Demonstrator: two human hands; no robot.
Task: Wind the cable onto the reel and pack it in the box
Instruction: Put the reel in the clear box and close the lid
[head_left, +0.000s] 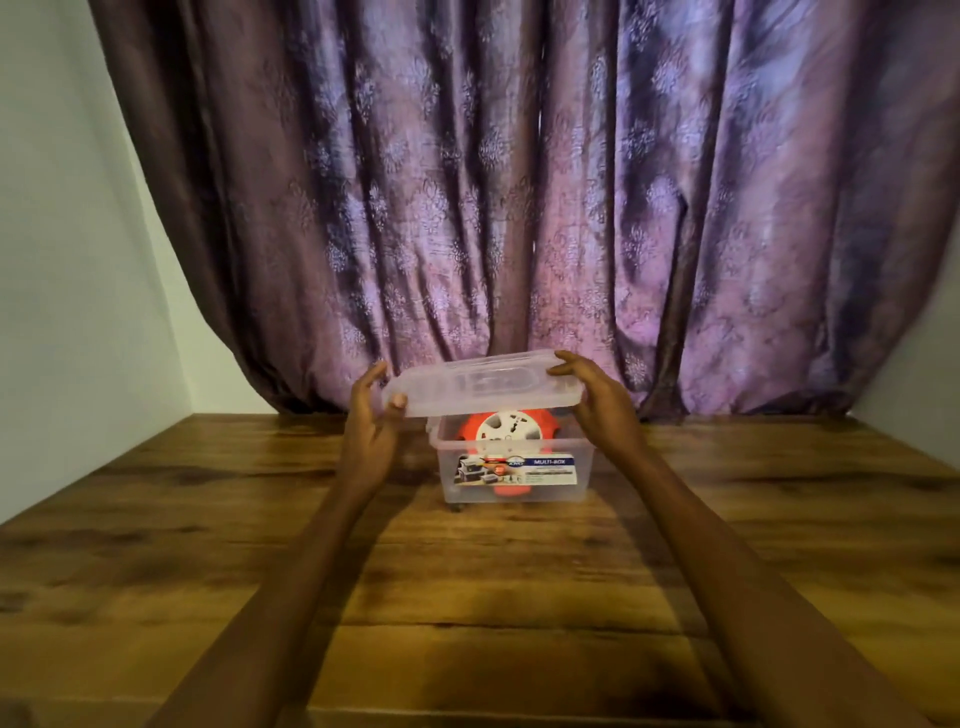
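With the orange cable reel (506, 428) already sitting in the clear plastic box (511, 470) on the surface (208, 519), my left hand (370, 423) and right hand (597, 400) clamp the lid (480, 383) at its ends, tilted above the box, and I judge the next move is squaring it and pressing it shut.

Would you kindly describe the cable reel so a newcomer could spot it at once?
On the wooden table before the purple curtain stands a clear plastic box. The cable reel sits inside it, the only orange thing, with a white round face.
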